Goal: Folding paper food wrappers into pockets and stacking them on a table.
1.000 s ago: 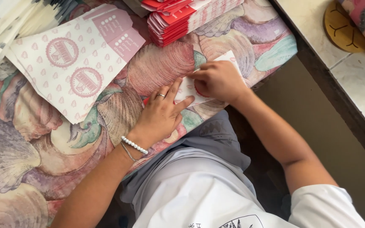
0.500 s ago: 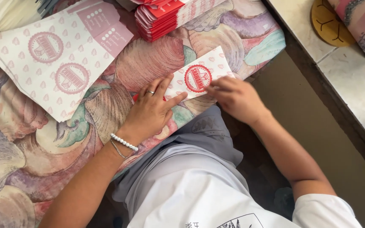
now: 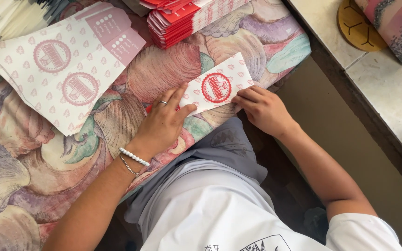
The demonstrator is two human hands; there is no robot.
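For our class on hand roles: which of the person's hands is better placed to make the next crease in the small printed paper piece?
Probably the right hand: its fingertips sit at the paper piece edge, free to move. The left hand lies flat, pinning the other end.

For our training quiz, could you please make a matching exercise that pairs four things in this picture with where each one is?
Things:
1. left hand
2. right hand
3. stack of red cartons
4. flat printed sheets

Places:
a. top middle of the cloth
b. pressing the folded paper's left end
c. spread at the upper left
d. at the folded paper's right end

Pairs: 1-b, 2-d, 3-a, 4-c
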